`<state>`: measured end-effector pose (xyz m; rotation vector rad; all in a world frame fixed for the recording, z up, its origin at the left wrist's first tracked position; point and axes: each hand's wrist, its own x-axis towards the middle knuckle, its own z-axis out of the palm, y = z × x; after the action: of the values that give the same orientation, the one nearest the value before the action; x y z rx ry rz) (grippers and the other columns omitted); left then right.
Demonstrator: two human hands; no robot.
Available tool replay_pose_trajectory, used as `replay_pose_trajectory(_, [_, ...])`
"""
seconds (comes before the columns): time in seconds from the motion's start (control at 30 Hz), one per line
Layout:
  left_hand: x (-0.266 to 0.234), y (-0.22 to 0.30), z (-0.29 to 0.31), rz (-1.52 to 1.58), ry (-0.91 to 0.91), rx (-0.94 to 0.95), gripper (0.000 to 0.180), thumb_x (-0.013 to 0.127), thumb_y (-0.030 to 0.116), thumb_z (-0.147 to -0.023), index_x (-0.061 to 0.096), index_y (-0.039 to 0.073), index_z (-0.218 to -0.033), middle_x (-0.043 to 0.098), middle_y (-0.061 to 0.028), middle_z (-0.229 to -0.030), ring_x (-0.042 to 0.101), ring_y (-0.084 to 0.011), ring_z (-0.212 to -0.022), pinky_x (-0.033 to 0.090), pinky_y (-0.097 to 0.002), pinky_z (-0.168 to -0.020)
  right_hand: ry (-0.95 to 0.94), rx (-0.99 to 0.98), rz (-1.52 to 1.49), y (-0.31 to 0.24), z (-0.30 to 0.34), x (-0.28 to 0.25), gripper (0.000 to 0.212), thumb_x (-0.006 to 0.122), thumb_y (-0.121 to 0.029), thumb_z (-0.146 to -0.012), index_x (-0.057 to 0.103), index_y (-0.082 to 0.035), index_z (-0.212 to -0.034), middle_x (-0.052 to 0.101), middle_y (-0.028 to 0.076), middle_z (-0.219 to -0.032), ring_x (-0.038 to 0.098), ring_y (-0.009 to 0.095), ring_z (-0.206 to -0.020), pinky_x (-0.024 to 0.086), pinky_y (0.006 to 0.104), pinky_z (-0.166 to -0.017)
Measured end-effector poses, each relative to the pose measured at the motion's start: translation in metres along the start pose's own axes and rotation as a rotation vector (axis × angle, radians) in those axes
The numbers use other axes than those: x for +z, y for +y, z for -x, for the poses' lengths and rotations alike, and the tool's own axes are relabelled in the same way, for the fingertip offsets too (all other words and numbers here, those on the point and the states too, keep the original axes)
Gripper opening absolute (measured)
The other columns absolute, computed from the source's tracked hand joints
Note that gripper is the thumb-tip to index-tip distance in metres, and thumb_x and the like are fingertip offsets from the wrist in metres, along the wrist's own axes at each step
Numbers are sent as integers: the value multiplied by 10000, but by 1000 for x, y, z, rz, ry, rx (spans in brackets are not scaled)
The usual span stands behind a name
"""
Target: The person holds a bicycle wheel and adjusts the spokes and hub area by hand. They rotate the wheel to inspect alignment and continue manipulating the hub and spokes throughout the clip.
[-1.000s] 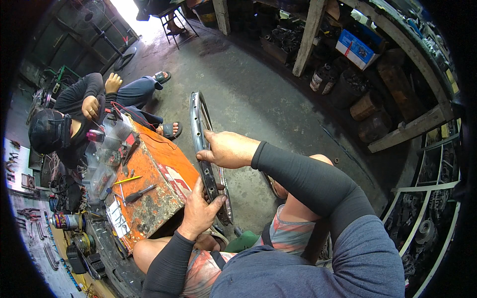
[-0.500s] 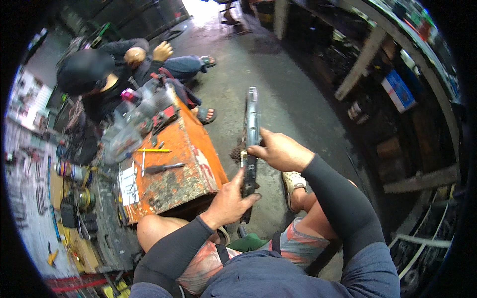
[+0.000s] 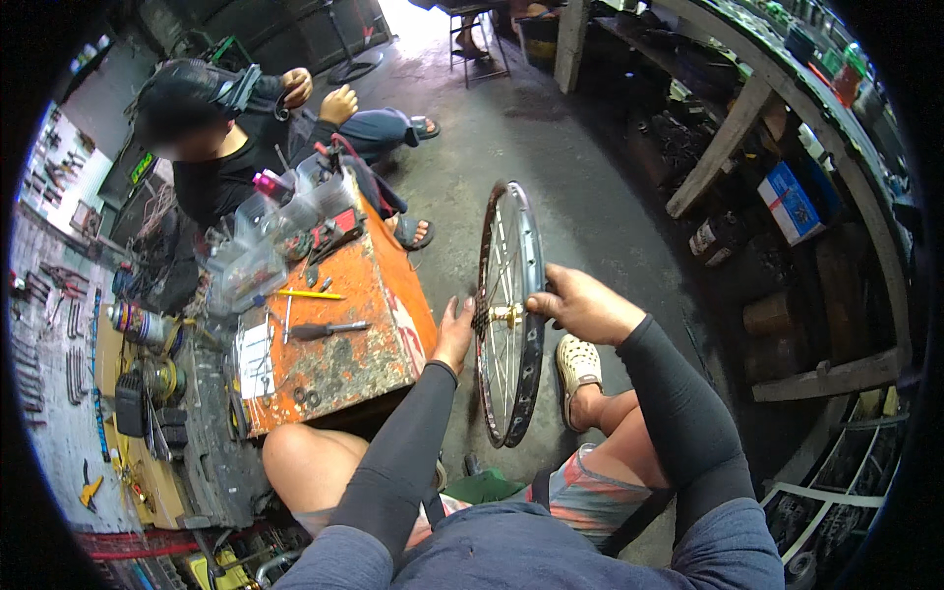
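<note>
A bicycle wheel [image 3: 531,265] with a dark rim, thin spokes and a gold-coloured hub [image 3: 504,314] stands upright before me, over the floor between my knees. My right hand [image 3: 582,305] is closed on the right side of its rim, thumb toward me. At the wheel's left side, my left hand [image 3: 452,336] is beside the dark sprockets [image 3: 481,317]. Its fingers point up with the thumb apart; whether they touch the sprockets I cannot tell.
To my left, a worn orange box [image 3: 379,349] bears a screwdriver [image 3: 329,330], a yellow pencil [image 3: 307,293] and clear plastic bins [image 3: 258,261]. Another person [image 3: 221,138] sits beyond it. A wooden workbench [image 3: 728,147] runs along the right, with a blue-and-white box [image 3: 790,202] beneath.
The wheel has turned from edge-on to show its spokes and hub. My left hand has left the near rim and moved up toward the sprockets. My right hand stays on the rim.
</note>
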<state>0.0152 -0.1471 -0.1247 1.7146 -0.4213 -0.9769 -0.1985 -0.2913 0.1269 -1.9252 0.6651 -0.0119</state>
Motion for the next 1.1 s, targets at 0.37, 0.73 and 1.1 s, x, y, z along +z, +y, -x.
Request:
replay_pose_trajectory(0.37, [7, -53, -49, -313, 28, -73, 949, 567, 784, -1057, 665, -89, -1416, 747, -294, -1340, 697, -387, -1321, 505, -451, -1140, -28, -104, -35, 21, 9, 10, 380, 720, -243, -1106, 653, 61, -1324, 787, 277, -1102, 784, 349, -1040, 585, 465, -937])
replay_pose_trajectory(0.73, [-9, -46, -48, 43, -93, -323, 774, 392, 800, -1111, 765, 130, -1225, 790, -106, -1058, 745, -233, -828, 606, -395, -684, -132, -116, -97, 2, 8, 26, 397, 724, -200, -1102, 615, 50, -1390, 803, 260, -1164, 796, 336, -1077, 599, 445, -970])
replay_pose_trajectory(1.1, [9, -53, -33, 485, -22, -101, 698, 680, 720, -1032, 728, 70, -1280, 779, -113, -1047, 773, -243, -918, 662, -442, -794, -143, -95, -136, -2, 8, 32, 376, 721, -199, -1105, 623, 43, -1376, 802, 246, -1176, 784, 328, -1109, 597, 452, -966])
